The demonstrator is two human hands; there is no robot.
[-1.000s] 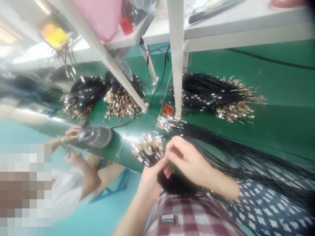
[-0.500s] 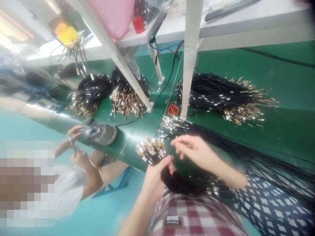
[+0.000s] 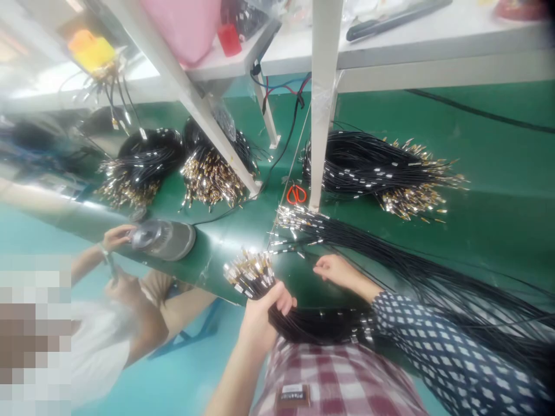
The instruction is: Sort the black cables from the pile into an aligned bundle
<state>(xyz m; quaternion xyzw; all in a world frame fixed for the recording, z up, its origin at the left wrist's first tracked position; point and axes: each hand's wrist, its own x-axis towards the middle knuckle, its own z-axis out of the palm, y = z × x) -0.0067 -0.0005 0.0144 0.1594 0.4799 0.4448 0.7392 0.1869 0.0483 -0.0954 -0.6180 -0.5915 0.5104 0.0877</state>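
My left hand (image 3: 262, 315) is wrapped round a thick bundle of black cables (image 3: 316, 325), just below their metal connector ends (image 3: 249, 273). The bundle curves to the right, close in front of my checked apron. Over the green bench top, my right hand (image 3: 336, 271) is closed in a pinch at what looks like a single thin black cable, whose silvery end points left. Beyond that hand lies a long spread of loose black cables (image 3: 368, 240), their silver-tipped ends at the left.
Red-handled scissors (image 3: 296, 195) lie near a white shelf post (image 3: 323, 115). Coiled cable bundles rest at the back right (image 3: 364, 162) and back left (image 3: 212, 179). On the left, a co-worker's hand (image 3: 118, 237) touches a grey cylindrical device (image 3: 163, 239).
My right hand has moved down and slightly right, away from the bundle's connector ends, its fingers now pinched. The left hand still grips the bundle. The whole view has shifted slightly.
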